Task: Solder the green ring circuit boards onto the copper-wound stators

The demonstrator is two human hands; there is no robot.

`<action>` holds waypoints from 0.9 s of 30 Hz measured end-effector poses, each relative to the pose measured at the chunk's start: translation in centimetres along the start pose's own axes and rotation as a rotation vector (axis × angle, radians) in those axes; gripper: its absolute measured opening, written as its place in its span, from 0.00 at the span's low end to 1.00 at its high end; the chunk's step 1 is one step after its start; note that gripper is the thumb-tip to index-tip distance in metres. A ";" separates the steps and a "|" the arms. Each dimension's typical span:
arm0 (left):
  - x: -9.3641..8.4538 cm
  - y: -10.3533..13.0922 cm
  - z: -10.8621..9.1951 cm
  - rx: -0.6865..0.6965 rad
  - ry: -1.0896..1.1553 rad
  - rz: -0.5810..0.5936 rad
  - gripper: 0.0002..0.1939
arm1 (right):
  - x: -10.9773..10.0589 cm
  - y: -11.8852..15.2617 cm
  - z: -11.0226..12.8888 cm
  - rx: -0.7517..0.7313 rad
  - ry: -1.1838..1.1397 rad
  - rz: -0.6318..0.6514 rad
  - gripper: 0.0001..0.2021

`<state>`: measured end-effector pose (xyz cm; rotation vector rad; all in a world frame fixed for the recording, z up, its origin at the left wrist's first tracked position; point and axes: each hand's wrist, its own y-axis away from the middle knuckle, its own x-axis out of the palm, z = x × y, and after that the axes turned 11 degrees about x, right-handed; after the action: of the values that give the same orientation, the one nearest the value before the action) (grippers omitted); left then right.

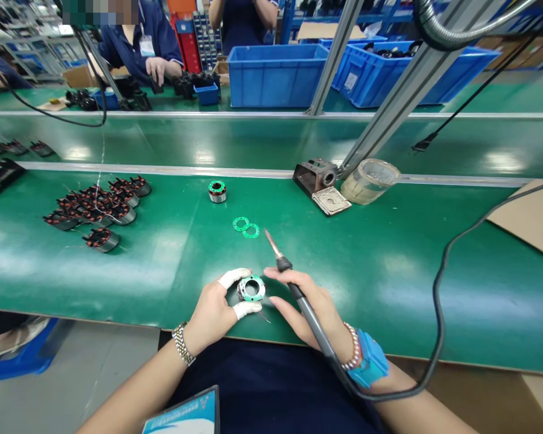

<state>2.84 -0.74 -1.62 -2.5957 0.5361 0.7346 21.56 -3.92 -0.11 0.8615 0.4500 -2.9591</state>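
On the near side of the bench (389,289), centre: one stator (241,293), green ring (259,293) on top, pinched between the thumb and a finger of your left hand (213,310); one iron (311,322), carried in your right hand (319,304), whose thumb and forefinger stand spread just right of the stator, tip pointing far, toward two loose rings (256,232). Step in hand, as judged: seating the green ring squarely, ahead of soldering. Next move appears to call for a steady left pinch and the iron's tip brought round to the green ring.
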 end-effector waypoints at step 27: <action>-1.8 0.9 -1.1 -0.230 0.577 0.041 0.10 | 0.9 -0.4 0.3 0.041 -0.105 0.173 0.21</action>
<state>1.47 -1.59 -0.01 -3.0200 0.7020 0.0372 20.59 -3.59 -0.30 0.7047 0.2958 -2.8461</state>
